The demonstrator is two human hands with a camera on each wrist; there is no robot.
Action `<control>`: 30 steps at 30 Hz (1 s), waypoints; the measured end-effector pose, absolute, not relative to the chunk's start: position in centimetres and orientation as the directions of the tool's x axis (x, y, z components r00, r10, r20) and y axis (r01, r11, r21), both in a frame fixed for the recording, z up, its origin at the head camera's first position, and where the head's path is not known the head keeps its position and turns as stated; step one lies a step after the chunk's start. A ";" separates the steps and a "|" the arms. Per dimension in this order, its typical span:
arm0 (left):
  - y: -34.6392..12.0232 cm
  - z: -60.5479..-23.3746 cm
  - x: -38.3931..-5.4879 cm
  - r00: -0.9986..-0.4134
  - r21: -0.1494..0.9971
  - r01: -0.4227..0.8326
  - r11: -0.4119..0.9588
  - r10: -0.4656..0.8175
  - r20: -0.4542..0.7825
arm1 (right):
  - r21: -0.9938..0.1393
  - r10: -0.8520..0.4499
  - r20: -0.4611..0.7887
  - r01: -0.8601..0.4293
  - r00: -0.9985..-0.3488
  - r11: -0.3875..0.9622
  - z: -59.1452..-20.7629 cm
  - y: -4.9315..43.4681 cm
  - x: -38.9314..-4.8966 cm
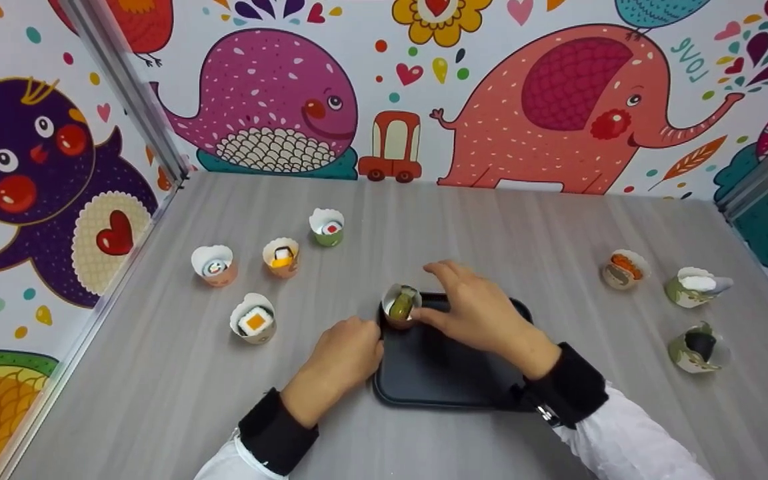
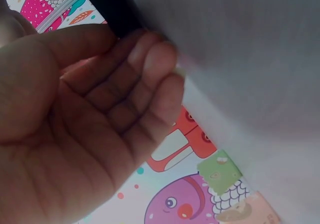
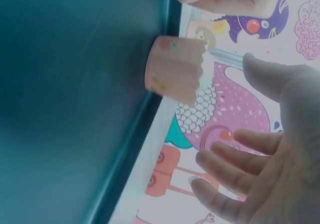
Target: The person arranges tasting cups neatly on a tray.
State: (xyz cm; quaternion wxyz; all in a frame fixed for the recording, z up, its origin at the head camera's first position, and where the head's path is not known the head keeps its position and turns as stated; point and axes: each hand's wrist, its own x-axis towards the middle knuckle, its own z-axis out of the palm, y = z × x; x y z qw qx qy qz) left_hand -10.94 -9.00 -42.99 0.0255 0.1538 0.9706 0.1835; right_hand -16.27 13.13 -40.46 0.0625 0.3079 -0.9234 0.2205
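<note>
A black rectangular tray [image 1: 451,377] lies on the table before me. At its far left corner stands a paper baking cup [image 3: 175,69] with a scalloped rim, holding a green piece of toy-like food [image 1: 401,305]. My right hand [image 1: 481,310] is over the tray with fingers spread, its thumb right at the cup's rim in the head view. The right wrist view shows that hand with a gap between thumb and fingers and nothing gripped. My left hand [image 1: 349,350] pinches the tray's left edge between thumb and curled fingers.
Several paper cups with small food pieces stand on the left, among them an orange-centred sushi roll [image 1: 255,322]. On the right are a cup with orange filling [image 1: 624,267], one with a white piece [image 1: 694,283] and one with a dark piece [image 1: 699,345]. Cartoon-printed walls [image 1: 397,80] border the table.
</note>
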 end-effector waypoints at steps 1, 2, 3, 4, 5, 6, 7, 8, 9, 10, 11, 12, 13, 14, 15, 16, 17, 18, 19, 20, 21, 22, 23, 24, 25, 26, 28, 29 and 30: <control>-9.0 -43.0 -10.9 -0.952 0.362 0.290 0.886 0.307 0.011 | -0.363 -0.535 0.262 -0.595 -0.803 0.717 -40.4 13.6 -16.2; -8.9 -43.0 -10.9 -0.952 0.361 0.291 0.886 0.307 0.014 | -0.359 -0.527 0.270 -0.592 -0.806 0.722 -40.4 14.0 -16.2; -8.9 -43.0 -10.9 -0.952 0.362 0.292 0.885 0.307 0.016 | -0.357 -0.519 0.278 -0.589 -0.808 0.725 -40.3 14.4 -16.2; -8.9 -43.0 -10.9 -0.952 0.362 0.292 0.885 0.307 0.019 | -0.355 -0.509 0.287 -0.584 -0.812 0.731 -40.3 14.8 -16.2; -8.9 -43.0 -10.9 -0.951 0.365 0.293 0.884 0.307 0.021 | -0.351 -0.499 0.296 -0.579 -0.814 0.736 -40.2 15.2 -16.1; -8.9 -43.1 -10.9 -0.951 0.367 0.296 0.882 0.309 0.026 | -0.343 -0.491 0.305 -0.575 -0.816 0.742 -40.1 15.7 -16.1; -8.9 -43.1 -10.8 -0.950 0.369 0.300 0.880 0.311 0.031 | -0.338 -0.485 0.315 -0.573 -0.816 0.746 -40.0 16.1 -16.0; -8.9 -43.2 -10.8 -0.950 0.370 0.301 0.879 0.311 0.034 | -0.333 -0.478 0.326 -0.572 -0.816 0.749 -40.0 16.6 -15.9; -9.0 -43.2 -10.8 -0.950 0.370 0.303 0.878 0.311 0.040 | -0.327 -0.474 0.338 -0.573 -0.813 0.751 -39.9 17.0 -15.8; -9.0 -43.3 -10.8 -0.949 0.371 0.304 0.877 0.311 0.043 | -0.321 -0.468 0.350 -0.574 -0.811 0.754 -39.8 17.5 -15.7; -9.0 -43.3 -10.8 -0.949 0.372 0.306 0.876 0.311 0.048 | -0.316 -0.463 0.359 -0.573 -0.810 0.756 -39.7 18.0 -15.5; -9.0 -43.3 -10.8 -0.949 0.372 0.308 0.875 0.312 0.053 | -0.311 -0.457 0.368 -0.570 -0.810 0.760 -39.6 18.5 -15.4; -9.1 -43.3 -10.8 -0.949 0.373 0.309 0.875 0.312 0.054 | -0.312 -0.449 0.374 -0.566 -0.812 0.763 -39.5 19.0 -15.3; -9.0 -43.3 -10.8 -0.949 0.375 0.306 0.875 0.310 0.050 | -0.310 -0.439 0.375 -0.557 -0.816 0.770 -39.4 19.6 -15.1; -9.0 -43.3 -10.9 -0.949 0.376 0.306 0.875 0.311 0.049 | -0.310 -0.430 0.373 -0.547 -0.822 0.778 -39.3 20.2 -15.0; -9.0 -43.3 -10.9 -0.949 0.376 0.305 0.875 0.312 0.046 | -0.311 -0.420 0.368 -0.536 -0.829 0.785 -39.1 20.7 -14.8; -9.0 -43.3 -11.0 -0.949 0.376 0.304 0.875 0.311 0.043 | -0.315 -0.410 0.360 -0.522 -0.838 0.793 -39.0 21.2 -14.7; -9.0 -43.3 -11.0 -0.950 0.376 0.302 0.876 0.310 0.040 | -0.317 -0.400 0.354 -0.511 -0.845 0.799 -38.8 21.7 -14.6; -9.0 -43.2 -11.0 -0.950 0.374 0.300 0.877 0.309 0.037 | -0.320 -0.392 0.347 -0.501 -0.852 0.804 -38.6 22.2 -14.4; -9.0 -43.2 -11.1 -0.951 0.373 0.299 0.878 0.309 0.035 | -0.316 -0.384 0.344 -0.491 -0.857 0.812 -38.6 22.7 -14.3; -9.0 -43.2 -11.1 -0.951 0.372 0.299 0.879 0.308 0.035 | -0.311 -0.375 0.342 -0.481 -0.861 0.820 -38.5 23.3 -14.1; -9.0 -43.2 -11.1 -0.951 0.371 0.299 0.879 0.308 0.035 | -0.305 -0.368 0.347 -0.474 -0.863 0.826 -38.5 23.8 -14.0; -9.0 -43.2 -11.1 -0.951 0.370 0.298 0.880 0.307 0.034 | -0.292 -0.361 0.350 -0.467 -0.864 0.834 -38.5 24.4 -13.9; -9.0 -43.2 -11.1 -0.951 0.371 0.297 0.880 0.307 0.033 | -0.278 -0.357 0.360 -0.464 -0.862 0.841 -38.6 24.9 -13.7; -8.9 -43.2 -11.2 -0.951 0.371 0.297 0.880 0.307 0.032 | -0.264 -0.353 0.365 -0.459 -0.862 0.848 -38.7 25.5 -13.7; -8.9 -43.2 -11.1 -0.951 0.372 0.295 0.880 0.306 0.031 | -0.253 -0.347 0.368 -0.452 -0.863 0.855 -38.8 26.1 -13.6; -8.9 -43.2 -11.1 -0.953 0.374 0.290 0.881 0.303 0.024 | -0.244 -0.333 0.354 -0.430 -0.874 0.869 -39.0 27.1 -13.3; -9.0 -43.2 -11.0 -0.953 0.377 0.286 0.881 0.301 0.018 | -0.241 -0.326 0.341 -0.417 -0.882 0.876 -39.0 27.6 -13.2; -9.0 -43.2 -10.9 -0.954 0.379 0.282 0.881 0.299 0.014 | -0.245 -0.314 0.327 -0.401 -0.891 0.883 -39.1 28.1 -13.1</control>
